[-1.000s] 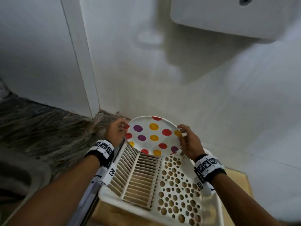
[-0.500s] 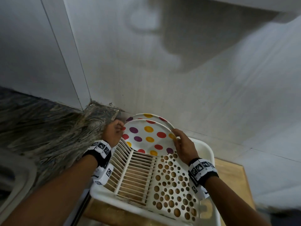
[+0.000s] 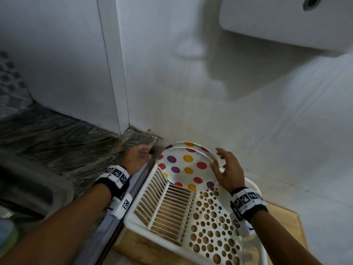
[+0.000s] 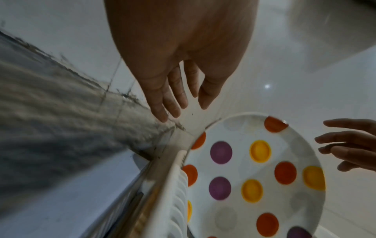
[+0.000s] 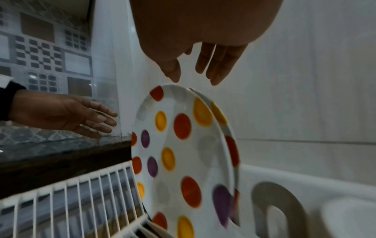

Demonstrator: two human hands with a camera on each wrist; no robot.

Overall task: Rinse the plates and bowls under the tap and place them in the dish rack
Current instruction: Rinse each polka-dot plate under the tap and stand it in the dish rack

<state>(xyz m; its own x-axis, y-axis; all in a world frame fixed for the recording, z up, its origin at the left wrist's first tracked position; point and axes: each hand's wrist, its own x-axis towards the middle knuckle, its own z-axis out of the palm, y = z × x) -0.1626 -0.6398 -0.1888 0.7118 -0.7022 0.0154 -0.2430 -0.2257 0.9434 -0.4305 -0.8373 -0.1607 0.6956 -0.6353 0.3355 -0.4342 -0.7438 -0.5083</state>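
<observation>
walls: white tiles (image 3: 191, 92) | counter: dark marbled stone (image 3: 66, 146) | left: patterned tiles (image 5: 46, 53)

Two dotted plates (image 3: 188, 165) upright in dish rack (image 3: 191, 217); left hand (image 3: 136, 158), right hand (image 3: 228, 170) spread beside rims.

**Glossy plates, white plastic rack, veined stone and pale wood**

Two plates, the front plate (image 3: 186, 169) and the rear plate (image 3: 189, 144), look like glazed ceramic: smooth, glossy white with red, yellow and purple dots. The dish rack (image 3: 191, 217) looks like moulded white plastic, smooth with a slight sheen. Under it lies a wooden board (image 3: 282, 222), pale and matt. The countertop (image 3: 66, 146) is dark, veined polished stone. The wall tiles (image 3: 210, 102) are white and glossy. The wristbands (image 3: 116, 175) look like black cloth.
</observation>
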